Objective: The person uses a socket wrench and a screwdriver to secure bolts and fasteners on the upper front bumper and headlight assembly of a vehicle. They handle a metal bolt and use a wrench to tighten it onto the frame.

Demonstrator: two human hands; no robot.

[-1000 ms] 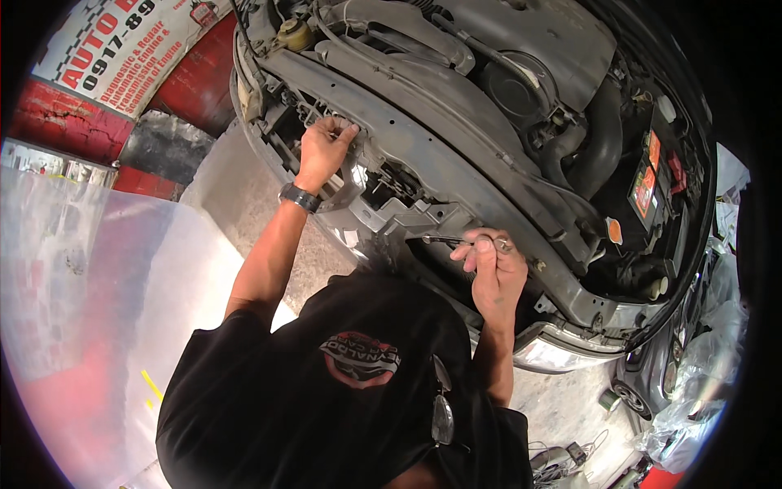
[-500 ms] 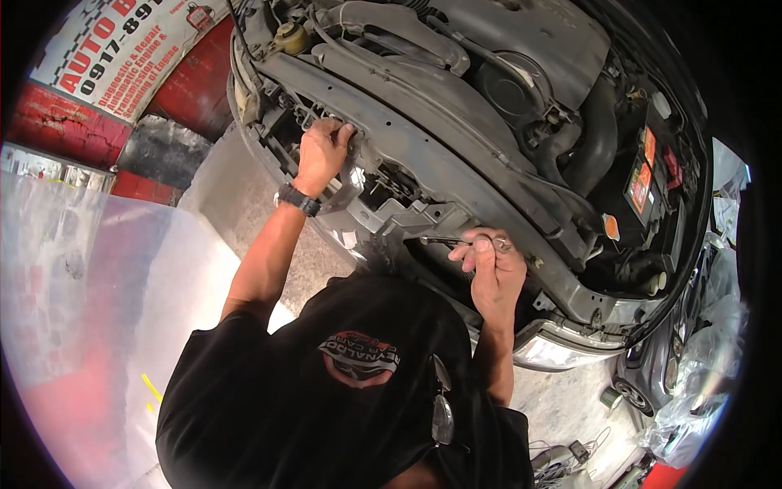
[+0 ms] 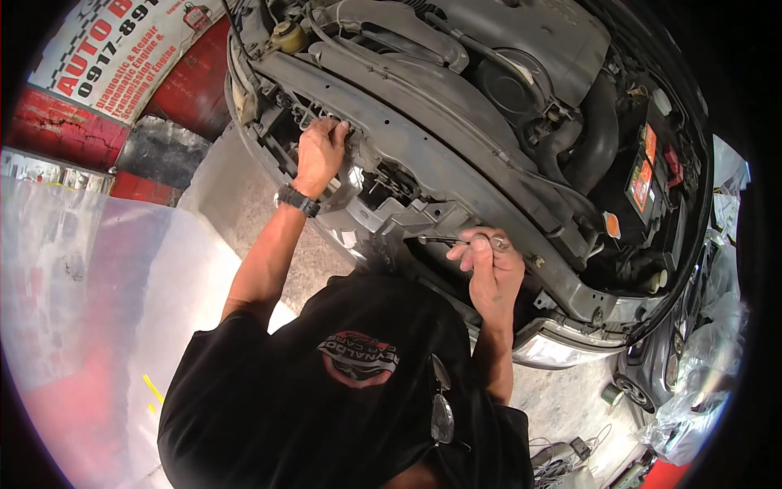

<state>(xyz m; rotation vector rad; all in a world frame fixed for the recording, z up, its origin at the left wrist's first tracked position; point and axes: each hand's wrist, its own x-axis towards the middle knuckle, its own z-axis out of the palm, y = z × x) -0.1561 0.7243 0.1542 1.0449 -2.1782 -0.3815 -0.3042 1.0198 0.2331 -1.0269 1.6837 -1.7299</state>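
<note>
The open front of a car fills the upper middle, with its grey front crossmember running across it. Over the gap at the left headlight area, my left hand has its fingers curled and pressed together against the crossmember's edge. Whatever they grip is hidden. My right hand is closed round a slim metal wrench, held near the middle of the crossmember. One end of the wrench points left, and a rounded end shows by the fingers. Below my left hand lies the latch area with bare metal brackets.
A black engine cover and a battery sit in the engine bay. A headlight is at the lower right. Clear plastic sheeting and tangled cables lie to the right. A translucent panel stands at left.
My left hand has shifted very slightly, its fingers still at the crossmember's edge. My right hand keeps its hold on the wrench in nearly the same place.
</note>
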